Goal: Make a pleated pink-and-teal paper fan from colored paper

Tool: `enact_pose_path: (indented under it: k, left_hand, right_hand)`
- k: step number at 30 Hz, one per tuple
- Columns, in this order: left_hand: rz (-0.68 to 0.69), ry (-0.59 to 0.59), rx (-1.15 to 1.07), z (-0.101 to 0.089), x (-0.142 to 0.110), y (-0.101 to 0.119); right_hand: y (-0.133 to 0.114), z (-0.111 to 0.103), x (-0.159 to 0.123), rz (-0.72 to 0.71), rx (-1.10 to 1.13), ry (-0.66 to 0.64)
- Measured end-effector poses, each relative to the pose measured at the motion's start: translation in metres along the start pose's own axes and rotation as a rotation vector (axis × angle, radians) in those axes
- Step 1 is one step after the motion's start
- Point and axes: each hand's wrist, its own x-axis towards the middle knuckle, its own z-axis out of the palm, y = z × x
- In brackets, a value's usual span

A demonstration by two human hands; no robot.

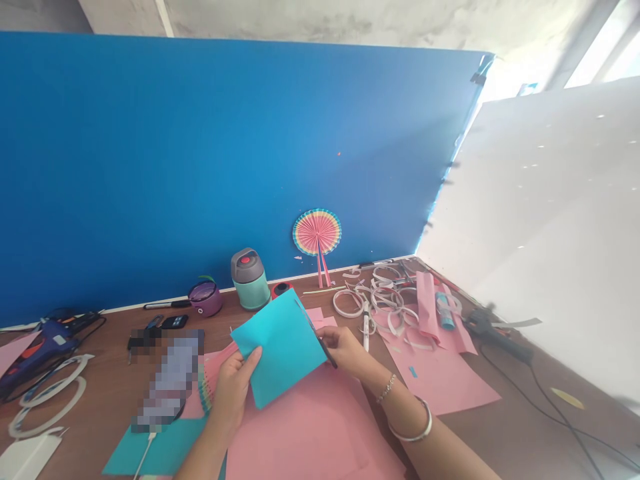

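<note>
My left hand is closed on the left edge of a turquoise sheet of paper, thumb on top. The sheet is held tilted above a large pink sheet. At its right edge, my right hand is closed around scissors with dark handles. Their blades lie along the upper right edge of the turquoise sheet; whether they are apart I cannot tell. Beside my left hand is a pleated pink paper piece with a striped edge, partly hidden by the hand and sheet.
A round paper fan leans on the blue partition. Nearby stand a lidded mint flask and a purple cup. White paper coils and pink scraps lie right, by a corded glue gun. A blue glue gun lies left.
</note>
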Motion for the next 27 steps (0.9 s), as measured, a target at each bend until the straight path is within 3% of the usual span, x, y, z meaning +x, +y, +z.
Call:
enact_pose_path:
  k: [27]
  left_hand:
    - [-0.014,-0.045,0.027,0.0003,-0.0006,-0.0042]
  right_hand:
    - [-0.0058,0.0017,-0.0025,0.016,0.019,0.030]
